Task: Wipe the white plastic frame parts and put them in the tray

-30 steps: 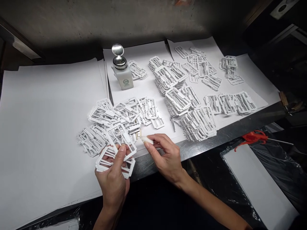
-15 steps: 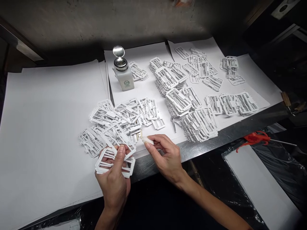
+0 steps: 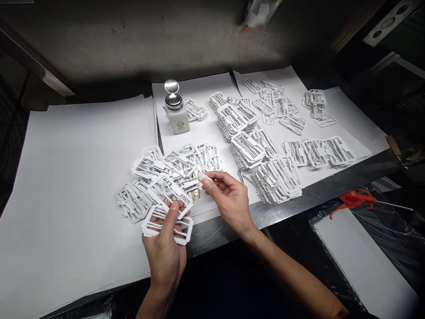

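My left hand [image 3: 168, 250] is closed on several white plastic frames [image 3: 184, 235], its thumb pressing on top of them. One of these frames slants up over the heap of similar frames [image 3: 148, 166] behind. My right hand [image 3: 229, 197] pinches a small white wad [image 3: 203, 177], perhaps cotton, between thumb and fingers. The wad is held above the table, apart from the held frames. Just below it lies a small brass-coloured part [image 3: 195, 192], partly covered by the heap.
A white bottle [image 3: 180, 122] with its metal lid up stands behind the heap. Stacks of white frames [image 3: 275, 179] are on the right, beside a nail clipper [image 3: 241, 176]. White paper [image 3: 76, 186] covers the metal table [image 3: 268, 207]. A red air gun [image 3: 357, 199] lies at lower right.
My right hand has raised the white wad slightly away from the brass-coloured part. My left hand keeps its hold on the frames. The whole view has shifted a little.
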`<state>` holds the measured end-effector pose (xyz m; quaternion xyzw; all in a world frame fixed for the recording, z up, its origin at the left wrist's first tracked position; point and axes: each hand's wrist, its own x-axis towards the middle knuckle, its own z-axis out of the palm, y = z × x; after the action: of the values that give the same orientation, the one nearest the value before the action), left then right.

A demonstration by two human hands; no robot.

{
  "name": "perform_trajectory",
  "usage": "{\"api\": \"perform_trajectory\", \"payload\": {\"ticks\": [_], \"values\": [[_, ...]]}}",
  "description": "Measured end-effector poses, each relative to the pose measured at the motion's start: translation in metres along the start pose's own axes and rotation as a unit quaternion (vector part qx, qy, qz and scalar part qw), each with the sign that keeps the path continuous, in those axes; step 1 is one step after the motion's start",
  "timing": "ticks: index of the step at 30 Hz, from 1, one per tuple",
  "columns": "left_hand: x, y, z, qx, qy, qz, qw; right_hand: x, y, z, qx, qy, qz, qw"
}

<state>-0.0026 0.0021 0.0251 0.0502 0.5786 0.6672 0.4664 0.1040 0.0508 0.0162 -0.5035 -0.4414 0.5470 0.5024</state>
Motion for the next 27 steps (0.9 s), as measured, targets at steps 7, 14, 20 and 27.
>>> {"api": "perform_trajectory", "payload": {"ticks": [7, 14, 20, 27], "values": [[0.0003, -0.0002, 0.0001, 0.013, 0.002, -0.003, 1.000, 0.0003, 0.0012, 0.0015, 0.007, 0.003, 0.007, 1.000], [0.0002, -0.0014, -0.0017, 0.022, -0.016, 0.005, 1.000, 0.0017, 0.0008, 0.0007, -0.002, 0.002, 0.006, 1.000], [0.0010, -0.0026, -0.0021, 0.024, -0.022, 0.014, 0.999, 0.0024, 0.0007, 0.0011, -0.012, 0.004, 0.001, 1.000], [0.0004, -0.0020, -0.0018, 0.031, -0.032, 0.003, 0.999, 0.0029, -0.0011, 0.0017, -0.009, -0.007, -0.010, 1.000]]}}
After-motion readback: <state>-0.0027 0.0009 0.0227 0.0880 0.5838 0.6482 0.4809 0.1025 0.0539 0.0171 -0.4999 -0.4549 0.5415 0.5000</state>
